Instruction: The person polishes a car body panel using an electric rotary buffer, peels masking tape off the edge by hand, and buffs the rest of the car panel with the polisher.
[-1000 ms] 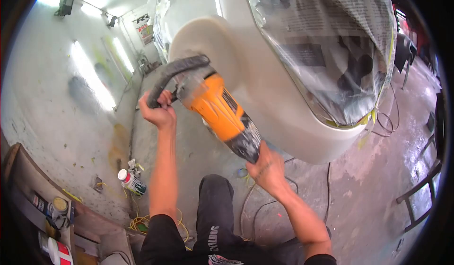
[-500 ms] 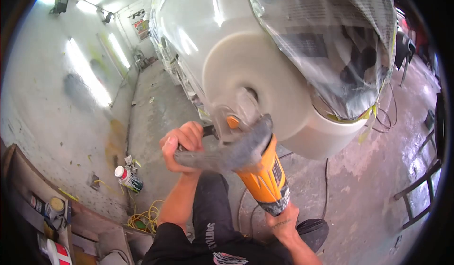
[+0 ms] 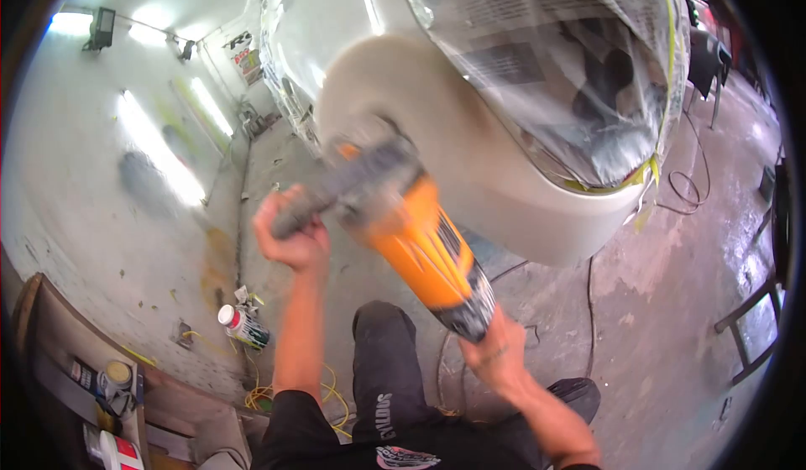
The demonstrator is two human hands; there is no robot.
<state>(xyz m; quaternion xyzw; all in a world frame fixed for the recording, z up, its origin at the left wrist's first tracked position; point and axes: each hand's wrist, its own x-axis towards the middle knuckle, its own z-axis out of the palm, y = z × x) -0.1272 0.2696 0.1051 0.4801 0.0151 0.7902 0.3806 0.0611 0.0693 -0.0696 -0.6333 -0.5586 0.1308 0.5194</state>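
An orange and black power polisher [image 3: 422, 248] runs diagonally across the middle of the view. My left hand [image 3: 291, 228] is wrapped round its dark front handle. At the rear, my right hand [image 3: 497, 348] grips the black end of the body. The polisher's head, blurred by motion, lies against a pale, glossy curved panel [image 3: 546, 218]. A broad beige round pad shape, also blurred, spreads over the panel around the head. Clear plastic and newsprint masking [image 3: 546, 59] covers the area above the panel, with yellow-green tape at its lower corner.
Yellow cord [image 3: 336, 394] and a white bottle with a red cap [image 3: 243, 327] lie on the floor at the left. Shelving [image 3: 180, 399] with cans fills the lower left. Dark cables cross the floor [image 3: 638, 302]; a metal frame [image 3: 747, 327] stands at the right.
From half a second ago, the polisher and both hands have moved up, the front end also to the left. Its front handle has swung upward. Both hands have kept their hold.
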